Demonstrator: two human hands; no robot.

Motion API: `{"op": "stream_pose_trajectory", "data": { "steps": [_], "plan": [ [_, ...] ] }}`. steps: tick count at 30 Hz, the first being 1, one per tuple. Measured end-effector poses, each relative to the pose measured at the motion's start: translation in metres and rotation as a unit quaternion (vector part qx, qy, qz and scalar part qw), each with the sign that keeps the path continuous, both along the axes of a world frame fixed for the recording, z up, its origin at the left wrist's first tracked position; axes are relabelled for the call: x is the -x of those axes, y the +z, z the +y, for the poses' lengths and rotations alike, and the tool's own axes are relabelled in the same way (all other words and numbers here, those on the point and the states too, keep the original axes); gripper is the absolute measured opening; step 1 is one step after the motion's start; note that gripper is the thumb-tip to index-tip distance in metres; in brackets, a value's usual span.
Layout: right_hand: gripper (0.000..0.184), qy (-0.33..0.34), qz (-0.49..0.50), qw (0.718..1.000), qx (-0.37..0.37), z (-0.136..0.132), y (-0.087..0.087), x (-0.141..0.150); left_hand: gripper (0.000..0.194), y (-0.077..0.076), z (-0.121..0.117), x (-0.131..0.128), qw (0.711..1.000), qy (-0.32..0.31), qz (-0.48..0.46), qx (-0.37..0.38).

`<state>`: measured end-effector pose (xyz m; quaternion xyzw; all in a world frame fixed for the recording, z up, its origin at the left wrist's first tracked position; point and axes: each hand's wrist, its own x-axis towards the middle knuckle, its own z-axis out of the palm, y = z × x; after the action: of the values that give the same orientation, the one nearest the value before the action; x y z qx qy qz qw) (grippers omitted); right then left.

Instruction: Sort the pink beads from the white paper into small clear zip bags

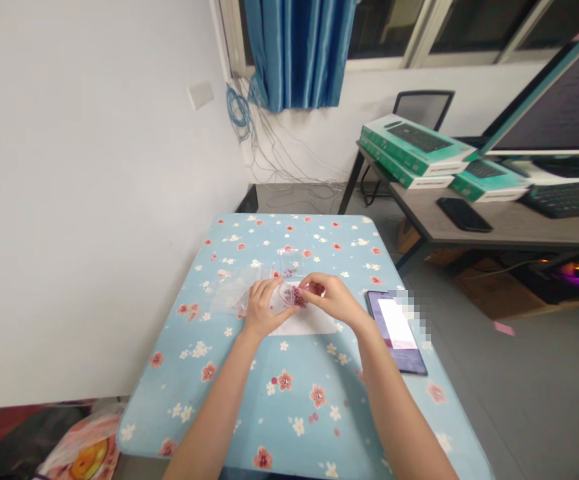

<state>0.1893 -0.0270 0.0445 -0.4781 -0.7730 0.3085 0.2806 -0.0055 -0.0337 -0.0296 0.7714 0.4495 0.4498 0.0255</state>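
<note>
A cluster of small dark red and pink beads lies between my two hands, over a white sheet of paper. My left hand rests over the paper's left side with its fingers stretched and the thumb apart, its thumb tip close to the beads. Thumb and fingertips of my right hand are pinched together at the beads' right side; what they hold is too small to make out. Left of my left hand lies a clear plastic bag. A smaller clear bag with a few reddish bits sits beyond my hands.
The table has a blue flowered cover. A phone lies near its right edge. On the desk to the right are green keyboard boxes, a black phone, a keyboard and a monitor. A wall borders the left.
</note>
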Motion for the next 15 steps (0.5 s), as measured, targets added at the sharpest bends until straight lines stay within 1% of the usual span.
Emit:
{"op": "stream_pose_trajectory", "data": {
  "steps": [5, 9, 13, 15],
  "plan": [
    [0.018, 0.021, 0.004, 1.000, -0.008, -0.002, -0.003, 0.011, 0.061, -0.003, 0.000, 0.001, 1.000, -0.003, 0.005, 0.001],
    [0.017, 0.024, 0.006, 1.000, -0.006, -0.001, -0.006, 0.014, 0.058, -0.002, 0.000, 0.001, 1.000, -0.006, -0.001, 0.000],
    [0.019, 0.001, -0.001, 1.000, -0.005, 0.000, -0.003, 0.007, 0.060, 0.000, 0.000, 0.000, 1.000, -0.006, -0.005, 0.002],
    [0.017, -0.015, -0.030, 0.999, -0.008, 0.001, -0.003, 0.000, 0.060, 0.000, 0.000, 0.000, 1.000, -0.002, -0.006, 0.003]
  ]
}}
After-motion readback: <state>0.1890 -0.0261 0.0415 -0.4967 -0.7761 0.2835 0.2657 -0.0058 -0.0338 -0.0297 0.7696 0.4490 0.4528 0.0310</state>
